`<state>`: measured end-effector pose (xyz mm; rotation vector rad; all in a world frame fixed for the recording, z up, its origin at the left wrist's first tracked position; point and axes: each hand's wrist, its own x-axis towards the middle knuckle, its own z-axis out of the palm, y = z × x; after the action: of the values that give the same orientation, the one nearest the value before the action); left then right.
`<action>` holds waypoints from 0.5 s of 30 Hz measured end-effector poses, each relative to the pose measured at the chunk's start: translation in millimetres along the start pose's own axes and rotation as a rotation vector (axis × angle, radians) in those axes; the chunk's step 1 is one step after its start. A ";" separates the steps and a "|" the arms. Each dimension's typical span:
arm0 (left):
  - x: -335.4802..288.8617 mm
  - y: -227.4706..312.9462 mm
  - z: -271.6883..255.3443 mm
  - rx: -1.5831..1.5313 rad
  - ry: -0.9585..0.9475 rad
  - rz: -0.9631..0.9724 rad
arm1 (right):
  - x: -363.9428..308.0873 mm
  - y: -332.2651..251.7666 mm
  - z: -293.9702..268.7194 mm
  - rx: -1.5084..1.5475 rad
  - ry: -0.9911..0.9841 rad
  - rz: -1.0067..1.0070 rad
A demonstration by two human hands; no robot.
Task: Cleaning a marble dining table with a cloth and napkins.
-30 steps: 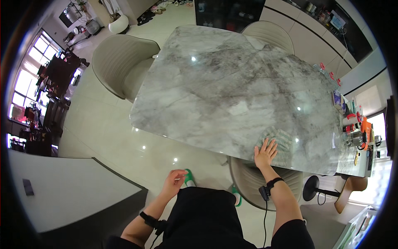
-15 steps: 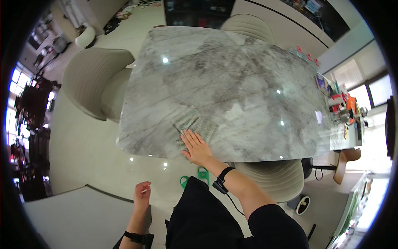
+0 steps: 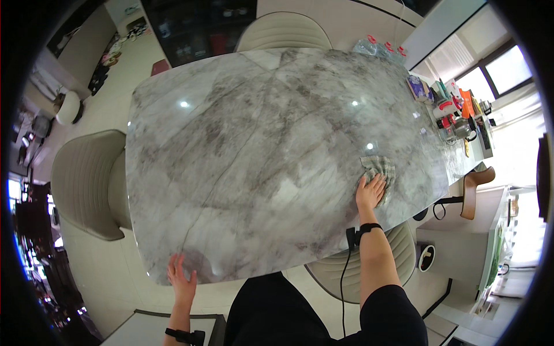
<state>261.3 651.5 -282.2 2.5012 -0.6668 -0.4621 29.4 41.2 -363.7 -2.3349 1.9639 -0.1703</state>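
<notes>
A large grey marble table (image 3: 259, 150) fills the view. My right hand (image 3: 370, 191) lies flat on a checked grey cloth (image 3: 381, 168) near the table's right part, fingers spread and pressing the cloth down. My left hand (image 3: 182, 278) rests with open fingers on the table's near left corner edge. A black band sits on each wrist, and a cable hangs from the right one.
Beige padded chairs stand at the left (image 3: 86, 184), the far end (image 3: 283, 32) and under the near right edge (image 3: 346, 265). Bottles, boxes and small items (image 3: 450, 109) crowd the table's far right end. A wooden stool (image 3: 473, 184) stands to the right.
My right hand has slid with the cloth across the tabletop to the right. My left hand has come up from my side onto the table's near corner. The view has shifted.
</notes>
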 end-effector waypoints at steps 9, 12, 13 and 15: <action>143.2 5.4 -20.4 0.432 0.006 -0.420 | -50.9 -216.3 -8.9 -0.137 -0.326 -0.672; 169.8 12.4 -25.5 0.413 -0.213 -0.595 | -131.4 -258.9 -28.4 0.103 -0.511 -1.192; 172.1 11.6 -24.7 0.459 -0.245 -0.590 | -161.3 -256.3 -18.4 0.227 -0.504 -1.368; 174.1 10.0 -25.3 0.504 -0.274 -0.597 | -183.3 -253.9 1.9 0.360 -0.500 -1.552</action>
<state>411.8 560.1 -289.0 3.1463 -0.1089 -0.9631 246.3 265.4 -336.3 -2.6082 -0.3071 0.0001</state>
